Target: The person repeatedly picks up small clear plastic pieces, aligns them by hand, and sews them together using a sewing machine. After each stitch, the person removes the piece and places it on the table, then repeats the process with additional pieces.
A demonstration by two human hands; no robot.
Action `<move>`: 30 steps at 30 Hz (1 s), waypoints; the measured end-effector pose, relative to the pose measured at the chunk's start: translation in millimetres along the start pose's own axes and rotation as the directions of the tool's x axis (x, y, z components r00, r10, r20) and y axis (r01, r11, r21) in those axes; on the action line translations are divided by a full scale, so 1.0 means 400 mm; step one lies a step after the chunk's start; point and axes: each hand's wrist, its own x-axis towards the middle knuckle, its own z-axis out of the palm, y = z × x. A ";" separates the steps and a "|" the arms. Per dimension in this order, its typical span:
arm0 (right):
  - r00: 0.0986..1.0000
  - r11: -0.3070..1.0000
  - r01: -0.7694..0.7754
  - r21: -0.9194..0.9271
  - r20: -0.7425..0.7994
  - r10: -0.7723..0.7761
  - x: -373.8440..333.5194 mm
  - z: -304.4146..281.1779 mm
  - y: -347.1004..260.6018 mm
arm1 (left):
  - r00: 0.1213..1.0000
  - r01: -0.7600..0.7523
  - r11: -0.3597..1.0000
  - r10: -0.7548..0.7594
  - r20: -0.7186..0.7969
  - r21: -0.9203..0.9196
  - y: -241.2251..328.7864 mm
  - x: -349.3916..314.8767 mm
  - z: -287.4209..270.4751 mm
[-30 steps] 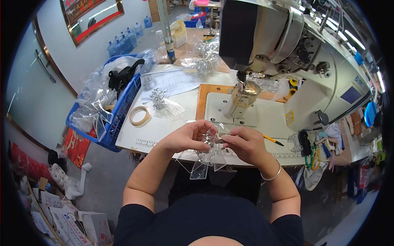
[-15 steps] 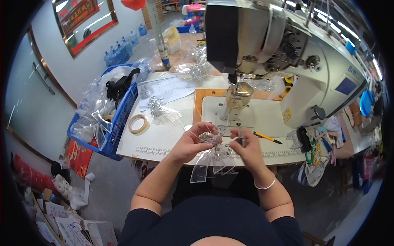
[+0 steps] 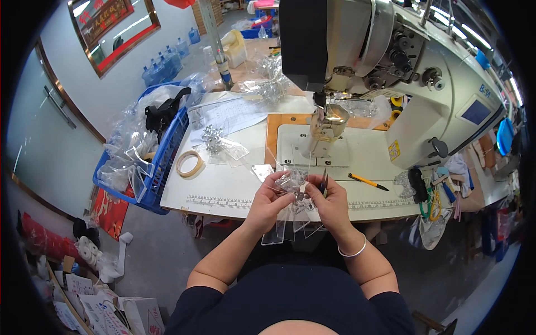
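Your left hand (image 3: 269,197) grasps a crumpled bundle of clear, silvery plastic strips (image 3: 300,205), right at the lower centre of the frame; your right hand (image 3: 330,202) pinches that bundle from its other side while also holding a small, dark, pointed metal tool (image 3: 325,180), tip up. Strips dangle below your fingers, across the front edge of the white tabletop (image 3: 229,183). An orange pencil with a dark tip (image 3: 368,182) lies right of centre; a tan ring of tape (image 3: 181,166) sits left of centre. Upper right, a big white sewing machine (image 3: 441,106) looms.
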 end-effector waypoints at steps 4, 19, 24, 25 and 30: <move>0.857 0.752 0.479 -0.452 0.055 -0.513 -0.001 -0.015 0.007 | 0.999 -0.041 0.997 0.041 0.009 0.058 -0.011 -0.007 -0.006; 0.982 0.978 -0.176 0.115 0.087 0.167 0.045 -0.053 -0.024 | 0.954 0.108 0.992 -0.122 0.275 0.066 -0.025 0.033 -0.066; 0.990 0.993 -0.116 -0.012 0.073 0.117 0.031 -0.039 -0.027 | 0.983 0.160 0.979 -0.148 0.105 -0.123 -0.035 0.012 -0.014; 0.994 0.996 -0.090 -0.016 0.066 0.090 0.032 -0.038 -0.012 | 0.977 0.173 0.970 -0.148 0.152 -0.172 -0.036 0.015 -0.015; 0.998 0.996 -0.040 -0.086 0.044 0.044 0.020 -0.034 -0.036 | 0.936 0.294 0.931 -0.235 0.260 -0.218 -0.043 0.030 -0.037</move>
